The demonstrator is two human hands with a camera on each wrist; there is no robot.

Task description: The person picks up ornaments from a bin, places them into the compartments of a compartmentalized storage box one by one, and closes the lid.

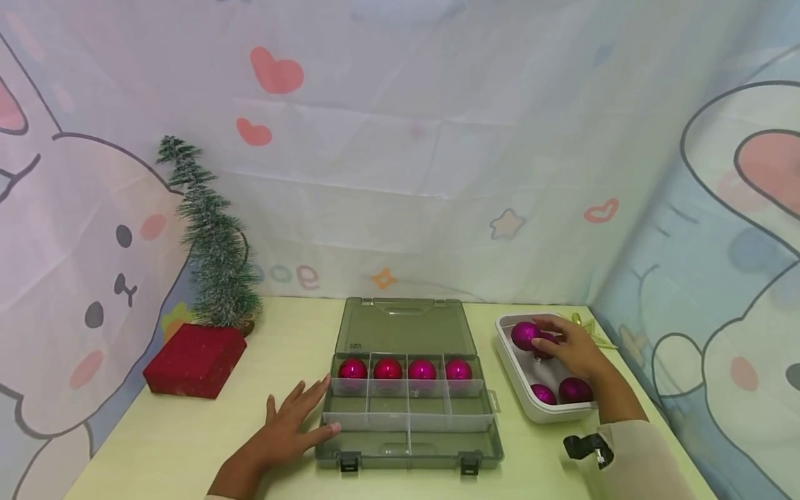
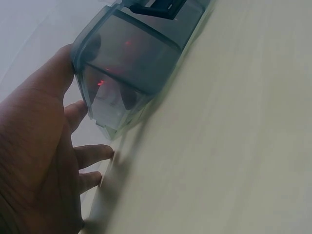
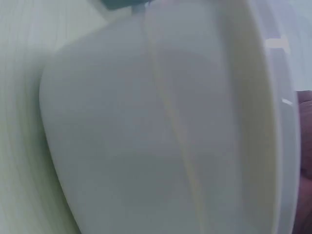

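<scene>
The left hand [image 1: 281, 437] is lying with fingers spread along the left side of a compartment box [image 1: 437, 460], its thumb touching the rim. The right hand [image 1: 575, 351] is bending over the rear of a white tray [image 1: 544, 417], thumb and fingers pinching a dark purple ball [image 1: 547, 337]. A glittery ball [image 1: 523, 335] is sitting just beside it; two more balls [image 1: 542, 394] are lying at the tray's front end. The box is standing open, its back row holding four shiny balls [image 1: 387, 369], one per compartment. A narrow strip of bench [image 1: 275, 347] is separating box from tray; a wider stretch is extending leftward to a red block [image 1: 194, 361]. The tray is standing near the bench's right edge.
</scene>
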